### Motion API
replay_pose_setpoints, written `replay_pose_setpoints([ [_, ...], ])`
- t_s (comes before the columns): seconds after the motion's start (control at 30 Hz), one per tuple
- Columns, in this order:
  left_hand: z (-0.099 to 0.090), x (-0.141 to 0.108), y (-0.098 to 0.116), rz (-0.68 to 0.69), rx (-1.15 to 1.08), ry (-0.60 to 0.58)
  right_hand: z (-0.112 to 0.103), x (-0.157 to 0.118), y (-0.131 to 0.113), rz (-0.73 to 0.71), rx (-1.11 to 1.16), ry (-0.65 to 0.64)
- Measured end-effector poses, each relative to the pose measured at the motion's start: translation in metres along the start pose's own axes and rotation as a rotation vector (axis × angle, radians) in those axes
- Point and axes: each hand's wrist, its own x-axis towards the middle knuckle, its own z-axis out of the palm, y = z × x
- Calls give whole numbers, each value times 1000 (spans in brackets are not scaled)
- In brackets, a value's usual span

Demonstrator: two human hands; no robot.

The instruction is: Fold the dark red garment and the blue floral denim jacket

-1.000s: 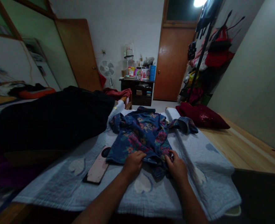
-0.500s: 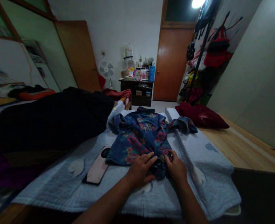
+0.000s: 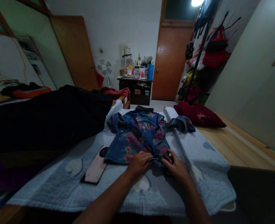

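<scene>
A blue floral shirt [image 3: 139,133] lies spread out, its collar at the far end and its sleeves out to either side. At its near hem, my left hand [image 3: 138,162] has its fingers closed over the bunched cloth. My right hand [image 3: 175,166] pinches the same hem a little to the right, thumb and fingers gripping the fabric. Between both hands the hem is gathered and folded up. To the left of the shirt a pink phone [image 3: 95,166] with a round dark camera area lies face down, close to the hem's left corner.
Pale blue bedding [image 3: 53,186] lies under the shirt. A large black cloth heap [image 3: 51,121] rises on the left. A dark red cushion [image 3: 199,114] rests on wooden boards [image 3: 235,140] at the right. A fan [image 3: 104,68] and a dark cabinet [image 3: 139,93] stand by the far wall.
My left hand has closed on the hem, where its fingers lay flatter before. The near edge of the shirt has been drawn up and folded away from me.
</scene>
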Motion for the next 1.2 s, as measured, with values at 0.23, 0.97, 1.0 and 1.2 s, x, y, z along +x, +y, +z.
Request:
replay_pose_setpoints([
  [0.23,-4,-4,-3,-148,-87,130,-24,-18,4,-129,-92,-170],
  [0.97,-5,-18,7,-78,114,-54,-35,-23,-1,-113,-388,-104],
  [1.0,-6,-18,7,-79,113,-66,-38,-25,-5,-96,-375,-127],
  [1.2,-5,-20,9,-75,109,-18,-66,-37,-30,-57,-217,-298],
])
